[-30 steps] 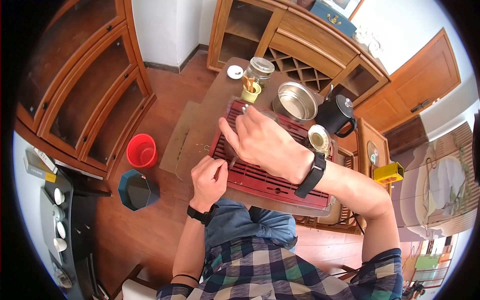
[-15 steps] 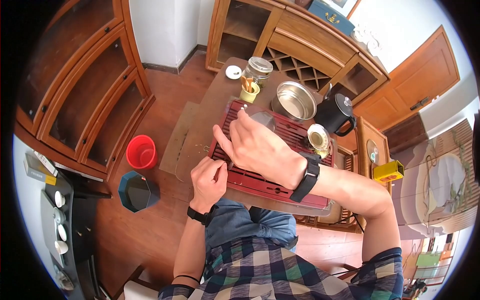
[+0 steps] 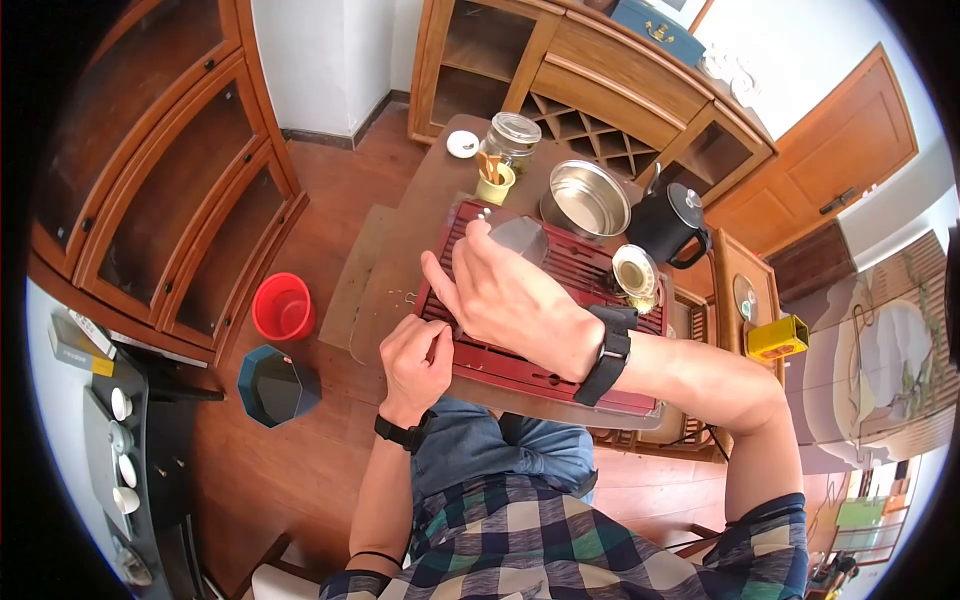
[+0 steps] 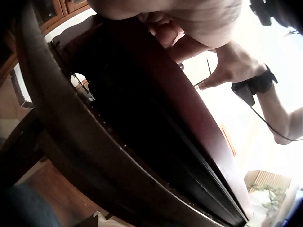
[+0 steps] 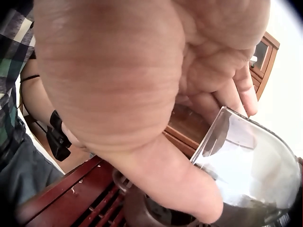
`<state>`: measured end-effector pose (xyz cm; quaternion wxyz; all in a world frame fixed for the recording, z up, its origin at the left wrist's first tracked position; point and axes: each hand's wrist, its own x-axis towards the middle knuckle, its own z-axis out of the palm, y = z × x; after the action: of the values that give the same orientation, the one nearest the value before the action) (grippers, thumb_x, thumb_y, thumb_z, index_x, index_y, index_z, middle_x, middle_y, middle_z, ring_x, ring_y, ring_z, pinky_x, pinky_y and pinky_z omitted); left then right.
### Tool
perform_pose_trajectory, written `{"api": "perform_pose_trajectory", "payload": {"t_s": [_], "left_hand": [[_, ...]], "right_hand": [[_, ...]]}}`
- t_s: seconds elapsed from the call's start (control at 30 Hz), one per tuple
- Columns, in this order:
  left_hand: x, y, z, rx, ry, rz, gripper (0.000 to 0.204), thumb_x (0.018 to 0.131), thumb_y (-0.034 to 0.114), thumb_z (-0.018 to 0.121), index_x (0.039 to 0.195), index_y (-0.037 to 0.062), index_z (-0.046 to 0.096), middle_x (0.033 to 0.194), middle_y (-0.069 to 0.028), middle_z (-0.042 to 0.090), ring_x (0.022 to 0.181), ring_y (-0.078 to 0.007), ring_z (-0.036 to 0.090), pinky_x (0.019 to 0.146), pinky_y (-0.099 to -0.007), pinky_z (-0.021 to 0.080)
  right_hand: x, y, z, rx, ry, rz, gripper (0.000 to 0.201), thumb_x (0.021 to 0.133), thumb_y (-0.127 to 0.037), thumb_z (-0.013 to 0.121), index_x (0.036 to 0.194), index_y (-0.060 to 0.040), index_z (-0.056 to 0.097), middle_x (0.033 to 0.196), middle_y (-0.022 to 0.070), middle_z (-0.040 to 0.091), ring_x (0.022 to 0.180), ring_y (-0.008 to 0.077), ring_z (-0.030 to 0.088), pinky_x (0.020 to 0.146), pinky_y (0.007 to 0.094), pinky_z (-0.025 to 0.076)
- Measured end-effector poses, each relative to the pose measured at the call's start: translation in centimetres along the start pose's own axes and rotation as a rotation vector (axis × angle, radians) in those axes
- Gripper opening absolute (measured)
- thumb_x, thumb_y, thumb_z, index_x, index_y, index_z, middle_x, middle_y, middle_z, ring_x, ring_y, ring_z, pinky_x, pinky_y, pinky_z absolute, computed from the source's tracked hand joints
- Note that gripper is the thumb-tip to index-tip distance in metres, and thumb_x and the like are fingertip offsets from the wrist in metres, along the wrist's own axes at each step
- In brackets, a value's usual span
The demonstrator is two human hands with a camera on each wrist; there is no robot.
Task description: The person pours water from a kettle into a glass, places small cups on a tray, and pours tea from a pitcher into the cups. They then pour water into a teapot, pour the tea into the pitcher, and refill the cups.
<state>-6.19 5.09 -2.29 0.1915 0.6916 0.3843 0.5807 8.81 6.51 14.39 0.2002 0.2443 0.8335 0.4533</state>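
My right hand (image 3: 515, 300) reaches across the slatted red tea tray (image 3: 530, 368) and grips a clear glass vessel (image 3: 518, 237). In the right wrist view the thumb lies against the near side of this vessel (image 5: 258, 165), with the other fingers behind it. Below the thumb a brown teapot (image 5: 138, 208) shows in part, its dark opening partly covered. My left hand (image 3: 415, 365) rests at the tray's near left edge, fingers loosely curled, with nothing visible in it. From the left wrist, its fingers (image 4: 165, 35) lie close against the tray's red side (image 4: 189, 111).
A yellow-green cup of wooden tools (image 3: 494, 184), lidded glass jar (image 3: 514, 138), steel bowl (image 3: 586, 200) and black kettle (image 3: 670, 225) stand beyond the tray. A strainer (image 3: 635, 271) sits at its right end. A red bucket (image 3: 282, 307) and dark octagonal bin (image 3: 270, 387) stand on the floor.
My right hand has shifted slightly left and toward me, and more of the glass vessel shows past it. The left hand has stayed in place.
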Motion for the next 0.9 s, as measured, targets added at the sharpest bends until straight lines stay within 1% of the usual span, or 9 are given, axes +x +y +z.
{"api": "perform_pose_trajectory", "payload": {"t_s": [0.33,0.4,0.43,0.53,0.6,0.67,0.73,0.87,0.9], "left_hand": [[0.0,-0.1,0.0,0.006,0.001,0.019,0.009,0.080,-0.010,0.070,0.085,-0.0035,0.067,0.072,-0.0143,0.062,0.063,-0.0310,0.060,0.056,-0.0394,0.047],[0.1,0.1,-0.1,0.006,-0.004,0.017,0.009,0.080,-0.010,0.070,0.085,-0.0035,0.067,0.072,-0.0140,0.062,0.063,-0.0306,0.060,0.056,-0.0391,0.047],[0.1,0.1,-0.1,0.008,-0.007,0.015,0.009,0.080,-0.010,0.070,0.085,-0.0035,0.067,0.072,-0.0137,0.062,0.063,-0.0302,0.060,0.056,-0.0388,0.047],[0.0,0.1,0.1,-0.012,0.007,-0.001,0.006,0.082,-0.008,0.070,0.085,-0.0039,0.068,0.069,-0.0114,0.060,0.061,-0.0244,0.057,0.055,-0.0354,0.043],[0.0,0.0,0.1,-0.019,0.005,0.005,0.006,0.082,-0.008,0.070,0.085,-0.0038,0.068,0.069,-0.0111,0.059,0.061,-0.0237,0.056,0.054,-0.0350,0.042],[-0.1,0.0,0.2,-0.023,0.005,0.011,0.006,0.082,-0.008,0.070,0.085,-0.0037,0.068,0.069,-0.0107,0.059,0.060,-0.0229,0.056,0.054,-0.0346,0.042],[0.0,0.0,0.2,-0.009,0.000,0.012,0.006,0.082,-0.008,0.070,0.085,-0.0034,0.068,0.068,-0.0106,0.058,0.060,-0.0227,0.055,0.054,-0.0345,0.041],[0.1,0.4,-0.2,0.033,-0.058,0.023,0.009,0.080,-0.009,0.069,0.086,-0.0034,0.067,0.072,-0.0124,0.063,0.064,-0.0282,0.060,0.057,-0.0380,0.047],[0.1,0.4,-0.1,0.045,-0.057,0.021,0.009,0.080,-0.010,0.069,0.086,-0.0035,0.067,0.072,-0.0125,0.063,0.064,-0.0284,0.060,0.057,-0.0381,0.047]], "right_hand": [[-0.4,1.0,-0.4,0.085,0.014,0.039,0.058,0.088,-0.017,0.057,0.142,0.0044,0.055,0.091,0.0087,0.067,0.094,0.0237,0.065,0.105,0.0404,0.041],[-1.1,2.5,-0.2,0.356,0.006,0.164,0.064,0.084,-0.014,0.062,0.143,0.0082,0.052,0.091,0.0118,0.070,0.090,0.0263,0.067,0.098,0.0402,0.045],[-1.6,3.5,0.3,0.417,0.065,0.218,0.067,0.076,-0.011,0.068,0.136,0.0136,0.053,0.088,0.0106,0.067,0.084,0.0240,0.066,0.095,0.0361,0.047],[-3.9,5.7,2.2,0.813,0.162,0.412,0.075,0.068,0.000,0.066,0.138,0.0167,0.044,0.089,0.0193,0.067,0.091,0.0350,0.068,0.097,0.0419,0.048],[-5.4,6.3,4.0,0.894,0.204,0.526,0.078,0.066,0.005,0.063,0.139,0.0175,0.040,0.090,0.0254,0.067,0.093,0.0410,0.067,0.095,0.0462,0.049],[-6.7,6.8,4.8,1.096,0.115,0.660,0.078,0.068,0.004,0.068,0.139,0.0144,0.037,0.092,0.0301,0.067,0.097,0.0470,0.065,0.087,0.0521,0.052],[-7.9,6.5,5.7,1.262,0.169,0.756,0.085,0.071,-0.002,0.077,0.143,0.0098,0.033,0.100,0.0327,0.067,0.100,0.0496,0.065,0.088,0.0524,0.052],[-9.6,4.8,8.8,1.315,0.167,0.855,0.091,0.072,-0.007,0.082,0.146,0.0054,0.030,0.110,0.0344,0.066,0.103,0.0506,0.065,0.089,0.0515,0.053],[-9.8,4.4,9.3,1.333,0.085,0.872,0.092,0.073,-0.008,0.082,0.147,0.0046,0.030,0.114,0.0347,0.065,0.106,0.0507,0.064,0.091,0.0510,0.053]]}}
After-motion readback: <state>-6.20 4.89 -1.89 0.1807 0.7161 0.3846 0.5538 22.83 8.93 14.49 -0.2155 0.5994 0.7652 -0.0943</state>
